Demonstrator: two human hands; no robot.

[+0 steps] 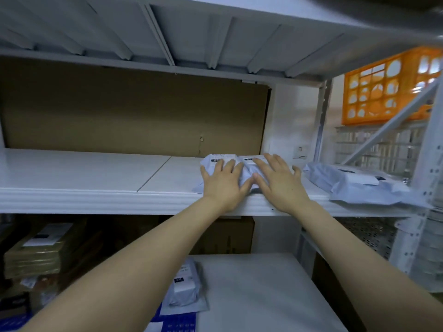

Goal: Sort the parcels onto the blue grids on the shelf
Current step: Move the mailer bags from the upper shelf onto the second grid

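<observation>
Pressing down with the left hand (223, 180) and the right hand (278, 180), palms flat, fingers straight and spread, gripping nothing. Under them, two white parcels (242, 160), side by side and touching, near the front edge of the shelf (96, 195), right of its middle. Probably squaring and flattening them, labels up. Further right on the shelf, apart: a larger parcel (354, 183). Below the shelf, on a white worktop (263, 295): one spare parcel (184, 286), likely awaiting its turn. No telling any blue grids on the shelf itself.
</observation>
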